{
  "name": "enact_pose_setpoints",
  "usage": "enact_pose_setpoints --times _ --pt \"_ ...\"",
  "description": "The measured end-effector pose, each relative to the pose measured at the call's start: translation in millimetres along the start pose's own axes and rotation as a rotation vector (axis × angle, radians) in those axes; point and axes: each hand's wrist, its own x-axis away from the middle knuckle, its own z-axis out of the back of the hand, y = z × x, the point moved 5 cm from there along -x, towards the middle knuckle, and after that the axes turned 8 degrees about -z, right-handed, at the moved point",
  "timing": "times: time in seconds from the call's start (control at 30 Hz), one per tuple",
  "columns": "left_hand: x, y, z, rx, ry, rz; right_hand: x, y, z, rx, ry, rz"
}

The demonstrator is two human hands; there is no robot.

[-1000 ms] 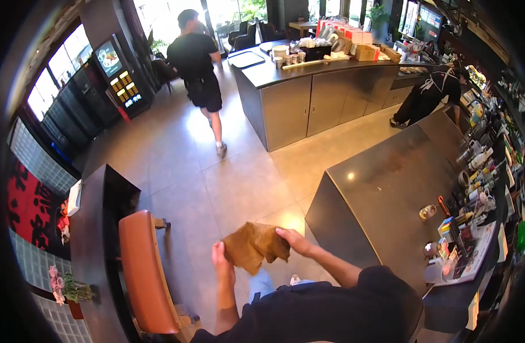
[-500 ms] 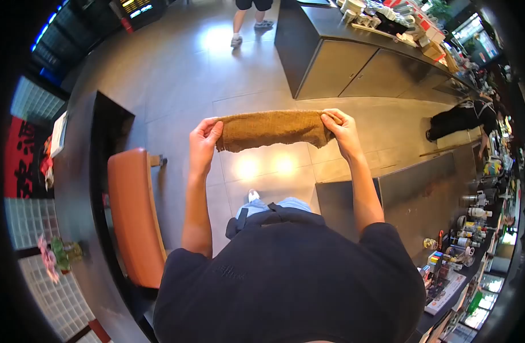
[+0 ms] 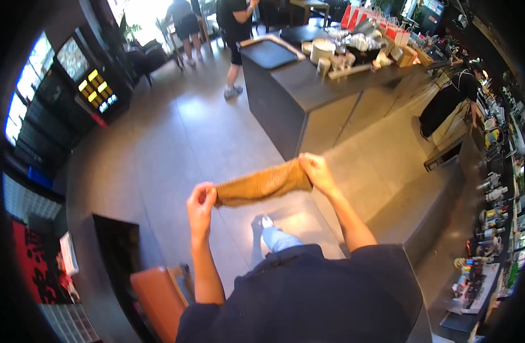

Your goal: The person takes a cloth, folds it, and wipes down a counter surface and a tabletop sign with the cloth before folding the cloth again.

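A brown cloth (image 3: 263, 184) is stretched between my two hands, in front of me and above the floor. My left hand (image 3: 201, 201) pinches its left end between thumb and fingers. The upper right corner is gripped by my right hand (image 3: 318, 172), which is a little higher, so the cloth slants up to the right. Its lower edge hangs loose and a fold runs across the right part.
A dark counter (image 3: 274, 108) ahead carries a black tray (image 3: 268, 53), bowls and red bags. An orange-brown seat (image 3: 159, 300) stands at lower left. Along the right runs a cluttered worktop, where a person in black (image 3: 448, 103) bends. Other people stand at the back.
My view has tipped up and moved forward, bringing the counter nearer. The cloth, level before, now slants and sits lower in view. Both hands keep hold of it.
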Motion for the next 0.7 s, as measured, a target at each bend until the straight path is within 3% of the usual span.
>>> enact_pose_setpoints --times 0.13,0.2,0.27,0.47,0.53,0.57,0.63,0.7 --pt "-77 -28 30 0.031 0.103 0.042 -74 -3 -49 -0.194 -0.2 -0.028" --pt "-109 -37 53 0.077 0.19 0.032 -117 -3 -64 -0.091 -0.171 -0.002" --pt "-136 -48 73 0.062 0.222 0.037 -156 -2 -87 -0.005 -0.238 -0.144" --pt "-218 -101 122 0.129 0.302 0.015 -269 -12 -158 0.035 -0.253 -0.111" --pt "-252 -126 141 0.179 0.312 0.02 -301 -10 -182 -0.057 -0.276 0.053" --pt "-274 -138 151 0.199 0.306 -0.012 -323 -3 -193 -0.046 -0.26 0.045" --pt "-308 -147 171 0.214 0.29 -0.002 -353 -5 -220 0.087 -0.221 0.258" --pt "-362 -149 185 0.239 0.254 0.0 -386 -5 -245 0.08 -0.18 0.069"
